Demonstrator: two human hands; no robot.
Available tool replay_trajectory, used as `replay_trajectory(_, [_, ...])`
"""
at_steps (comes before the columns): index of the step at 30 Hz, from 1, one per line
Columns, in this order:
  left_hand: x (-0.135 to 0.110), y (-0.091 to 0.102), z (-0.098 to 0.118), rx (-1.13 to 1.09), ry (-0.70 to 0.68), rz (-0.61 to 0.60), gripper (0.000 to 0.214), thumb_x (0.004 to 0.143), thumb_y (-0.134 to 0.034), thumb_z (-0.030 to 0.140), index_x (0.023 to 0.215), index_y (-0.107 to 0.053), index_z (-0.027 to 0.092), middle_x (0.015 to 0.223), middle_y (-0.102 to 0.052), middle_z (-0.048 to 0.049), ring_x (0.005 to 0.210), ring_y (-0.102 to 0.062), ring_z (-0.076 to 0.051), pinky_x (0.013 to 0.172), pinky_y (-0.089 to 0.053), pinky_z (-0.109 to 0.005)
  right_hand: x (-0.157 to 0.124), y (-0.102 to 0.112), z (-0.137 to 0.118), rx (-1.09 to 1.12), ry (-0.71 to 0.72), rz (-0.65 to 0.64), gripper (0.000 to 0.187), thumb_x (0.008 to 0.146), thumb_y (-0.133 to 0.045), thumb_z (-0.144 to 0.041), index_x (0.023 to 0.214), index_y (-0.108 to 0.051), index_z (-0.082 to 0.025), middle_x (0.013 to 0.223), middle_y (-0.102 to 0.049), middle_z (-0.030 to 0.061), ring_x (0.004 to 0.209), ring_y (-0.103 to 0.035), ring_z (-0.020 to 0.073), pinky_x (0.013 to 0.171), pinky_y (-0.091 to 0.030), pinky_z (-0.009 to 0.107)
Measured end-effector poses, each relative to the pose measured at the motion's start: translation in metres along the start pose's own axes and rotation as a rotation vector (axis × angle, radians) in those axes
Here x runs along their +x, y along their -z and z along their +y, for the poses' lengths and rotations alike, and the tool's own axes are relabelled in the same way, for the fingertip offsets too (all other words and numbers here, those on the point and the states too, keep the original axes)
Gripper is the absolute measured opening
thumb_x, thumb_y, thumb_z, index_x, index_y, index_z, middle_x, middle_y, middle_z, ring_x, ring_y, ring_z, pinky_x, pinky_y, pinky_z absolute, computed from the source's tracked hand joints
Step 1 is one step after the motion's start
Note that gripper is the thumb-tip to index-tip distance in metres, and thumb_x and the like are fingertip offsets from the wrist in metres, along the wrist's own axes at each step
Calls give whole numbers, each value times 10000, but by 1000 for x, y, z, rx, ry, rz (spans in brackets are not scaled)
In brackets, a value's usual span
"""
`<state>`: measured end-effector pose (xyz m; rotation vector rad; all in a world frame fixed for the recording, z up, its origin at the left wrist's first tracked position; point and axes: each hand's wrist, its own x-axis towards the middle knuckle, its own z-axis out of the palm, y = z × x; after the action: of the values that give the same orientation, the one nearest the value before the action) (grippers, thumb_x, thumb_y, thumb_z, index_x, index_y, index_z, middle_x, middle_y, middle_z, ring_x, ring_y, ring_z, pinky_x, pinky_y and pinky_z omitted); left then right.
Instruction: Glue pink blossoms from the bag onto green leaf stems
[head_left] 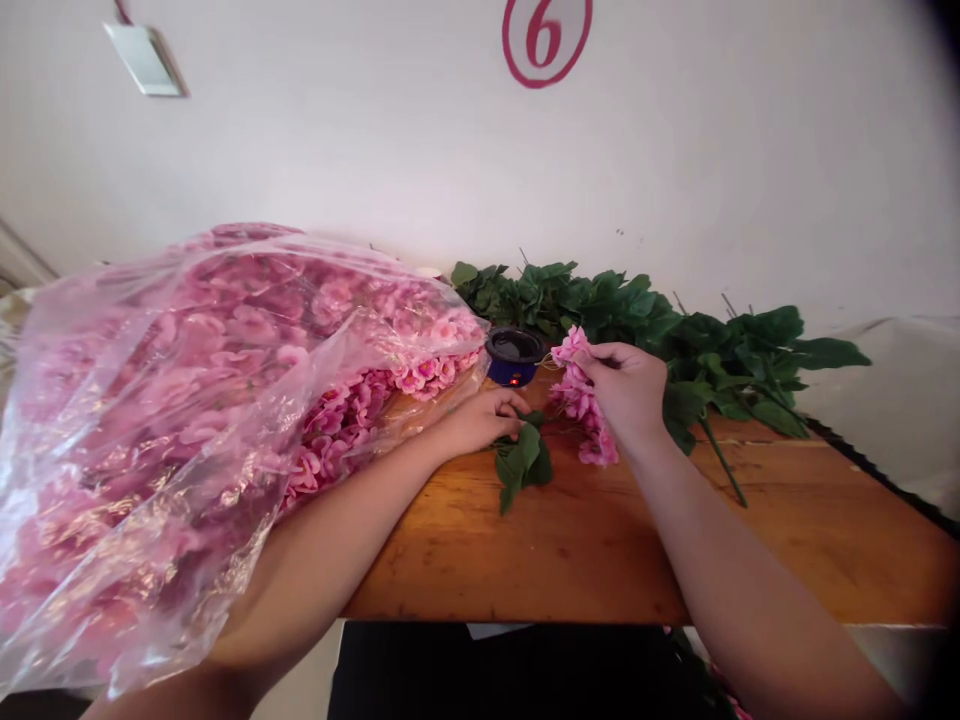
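Observation:
My right hand (628, 388) pinches a small cluster of pink artificial flowers (570, 345) beside a dark blue pot (517, 350) with a red light on its front. More pink flowers (589, 425) show just below those fingers; whether they join the held cluster I cannot tell. My left hand (486, 418) is closed around a green artificial leaf stem (525, 455), its leaves hanging over the wooden table. The fingertips of this hand partly hide the stem.
A large clear plastic bag (187, 400) full of pink flowers covers the left side of the table (570, 570). Green leaf stems (600, 300) lie in a row along the back and right, near the white wall (360, 130).

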<state>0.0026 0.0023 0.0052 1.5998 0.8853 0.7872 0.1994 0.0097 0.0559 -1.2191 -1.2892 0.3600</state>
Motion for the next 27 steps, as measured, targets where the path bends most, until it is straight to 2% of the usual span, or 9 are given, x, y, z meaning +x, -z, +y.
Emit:
replay_trajectory(3, [1,-1,-5,37,2,39,207,735,-583,162,938,-578,123,660,-585,11,581,-567,-96,547,-399,-202,7,-3,1,-24,24,16,174,722,-710,-302,812,-748,-158,689,-711,47,606,-657,183,566,-520,297])
replay_trajectory(6, [0,-2,-8,148,-8,89,206,741,-599,200,935,-593,135,649,-584,15,576,-569,-98,531,-387,-196,22,-10,-2,-112,163,47,137,717,-705,-286,773,-744,-167,761,-732,56,692,-674,198,663,-530,314])
replay_trajectory(10, [-4,-4,-8,318,-28,174,195,738,-614,247,911,-620,157,652,-600,19,564,-547,-95,521,-355,-199,49,-23,-9,-182,270,-12,82,702,-714,-247,714,-737,-168,758,-736,53,702,-673,192,676,-519,291])
replay_trajectory(16, [-7,-4,-4,377,-51,194,119,747,-579,244,820,-612,155,654,-604,15,576,-548,-99,530,-358,-206,72,-35,-11,-263,203,-231,53,685,-719,-206,696,-740,-158,664,-720,46,612,-656,185,559,-485,258])
replay_trajectory(22, [-8,-4,-2,356,-46,192,161,771,-605,318,773,-569,162,630,-590,24,557,-519,-92,533,-348,-204,75,-41,-2,-274,239,-282,69,691,-671,-161,686,-740,-163,660,-716,38,619,-648,178,572,-478,254])
replay_trajectory(27, [-10,-4,5,359,-41,165,252,863,-508,400,784,-568,167,600,-588,21,539,-482,-95,552,-348,-215,71,-46,-3,-253,268,-318,103,691,-629,-132,642,-714,-165,625,-691,20,606,-619,148,555,-439,228])
